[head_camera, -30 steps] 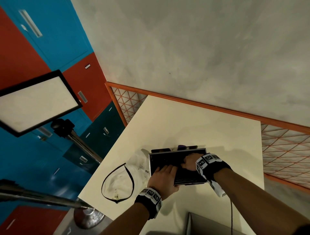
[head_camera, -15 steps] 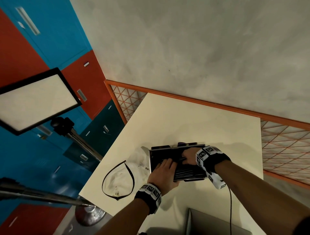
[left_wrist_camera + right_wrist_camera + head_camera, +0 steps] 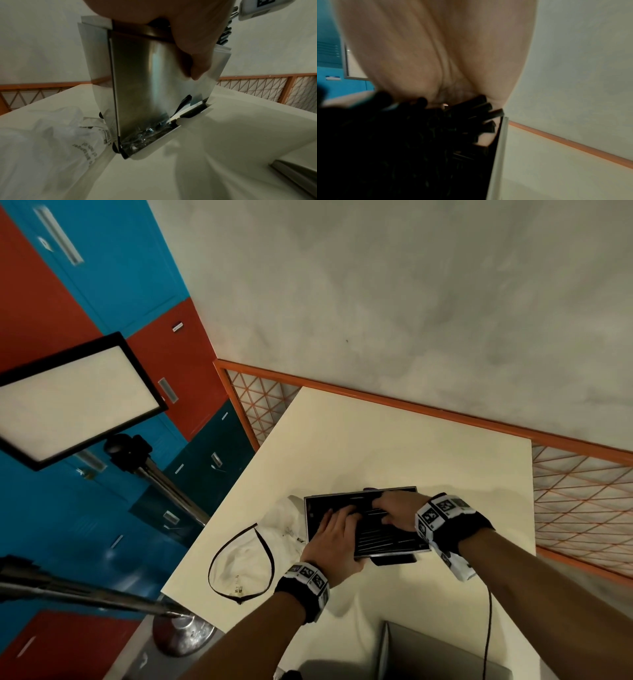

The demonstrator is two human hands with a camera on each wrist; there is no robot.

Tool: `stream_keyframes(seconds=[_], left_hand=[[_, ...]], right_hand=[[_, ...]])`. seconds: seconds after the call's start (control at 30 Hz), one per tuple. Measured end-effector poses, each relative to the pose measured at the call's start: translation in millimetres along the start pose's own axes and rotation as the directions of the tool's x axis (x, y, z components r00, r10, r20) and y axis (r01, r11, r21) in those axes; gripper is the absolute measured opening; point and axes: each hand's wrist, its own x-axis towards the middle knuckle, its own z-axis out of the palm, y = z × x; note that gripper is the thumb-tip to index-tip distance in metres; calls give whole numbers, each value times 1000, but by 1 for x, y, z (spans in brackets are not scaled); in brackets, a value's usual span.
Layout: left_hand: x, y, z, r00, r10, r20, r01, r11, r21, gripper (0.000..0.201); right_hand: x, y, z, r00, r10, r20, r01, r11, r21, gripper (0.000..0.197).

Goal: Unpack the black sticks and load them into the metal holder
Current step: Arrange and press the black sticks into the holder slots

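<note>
The metal holder (image 3: pixel 342 493) stands on the cream table (image 3: pixel 394 446), packed with black sticks (image 3: pixel 383 537) lying in rows. My left hand (image 3: pixel 337 529) grips its near left side. Its fingers reach over the sticks, and in the left wrist view its thumb (image 3: pixel 197 65) presses the holder's shiny front wall (image 3: pixel 142 83). My right hand (image 3: pixel 390 506) lies on top of the sticks with its fingers spread flat. The right wrist view shows the right hand's palm (image 3: pixel 436 54) over the stick ends (image 3: pixel 471 121) beside the holder's side wall (image 3: pixel 500 148).
A crumpled white plastic bag (image 3: pixel 246 546) with a black drawstring lies left of the holder, touching it. A grey box (image 3: pixel 428 652) sits at the table's near edge. A light panel on a stand (image 3: pixel 75 398) stands to the left, and an orange mesh railing (image 3: pixel 411 405) runs behind.
My left hand's fingers have slid farther across the sticks. My right hand's fingers have spread out over them. The holder has stayed in place.
</note>
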Motion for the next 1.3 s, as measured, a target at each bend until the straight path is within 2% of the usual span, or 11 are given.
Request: stream_keyframes(seconds=[0.17, 0.33, 0.43, 0.53, 0.77, 0.97, 1.07, 1.17, 1.23, 1.3], left_hand=[[10, 1, -9, 985, -121, 126, 126, 991, -34, 104], [20, 6, -18, 938, -211, 274, 230, 972, -40, 96], [21, 6, -17, 923, -208, 324, 226, 974, -18, 90], [21, 6, -16, 920, -206, 332, 230, 973, -34, 88], [31, 0, -21, 909, -201, 365, 247, 965, -83, 88], [52, -9, -29, 817, -130, 563, 280, 941, -189, 94], [58, -13, -29, 806, -134, 576, 300, 932, -203, 95], [63, -17, -31, 843, -176, 509, 299, 939, -172, 89], [67, -20, -33, 850, -178, 496, 293, 942, -165, 93], [71, -22, -34, 835, -162, 526, 294, 939, -177, 98]], right_hand=[[-6, -1, 0, 999, -5, -41, 8, 996, 87, 28], [-10, -1, -4, 998, 40, -49, -28, 972, 235, 25], [-9, -7, -8, 996, 85, 42, -93, 961, 261, 26], [-8, -15, -11, 994, 80, 79, -95, 973, 212, 25], [-15, -11, -11, 999, 9, -50, 4, 968, 253, 31], [-14, -1, -9, 996, 18, -84, 8, 955, 296, 30], [-14, 1, -11, 987, 95, -131, -55, 959, 279, 27], [-14, 11, -13, 952, 212, -219, -145, 948, 283, 19], [-14, 18, -12, 923, 282, -263, -162, 902, 399, 34], [-14, 25, -10, 879, 365, -306, -149, 821, 550, 46]])
